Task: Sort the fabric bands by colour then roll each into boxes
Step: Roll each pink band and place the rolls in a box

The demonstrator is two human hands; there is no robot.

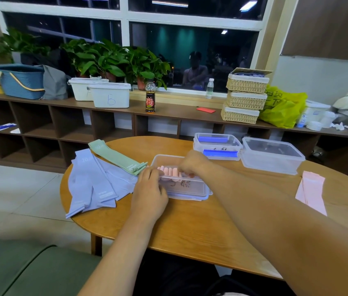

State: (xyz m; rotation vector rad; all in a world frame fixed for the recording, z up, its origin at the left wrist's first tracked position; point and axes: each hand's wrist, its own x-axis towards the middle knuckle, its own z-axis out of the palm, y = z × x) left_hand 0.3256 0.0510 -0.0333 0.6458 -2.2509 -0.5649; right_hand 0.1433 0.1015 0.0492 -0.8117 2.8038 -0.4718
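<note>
Pink rolls (169, 170) packed in a clear box (187, 186) at the middle of the table (190, 227).

The rolls are laid side by side in the box. The box's 8 o'clock corner is gripped by the left hand (150, 189), fingers curled over the rim. The right hand (193, 162) is reached in from 1 o'clock, fingertips bent down onto the rolls; whether a roll is pinched cannot be told. Purple bands (92, 180) are spread flat at 9 o'clock, green bands (115, 155) at 10 o'clock. Flat pink bands (312, 191) are laid at 3 o'clock. A blue-clipped box (217, 145) is seen at 1 o'clock, with an open box (272, 155) just beside it at 2 o'clock.
</note>
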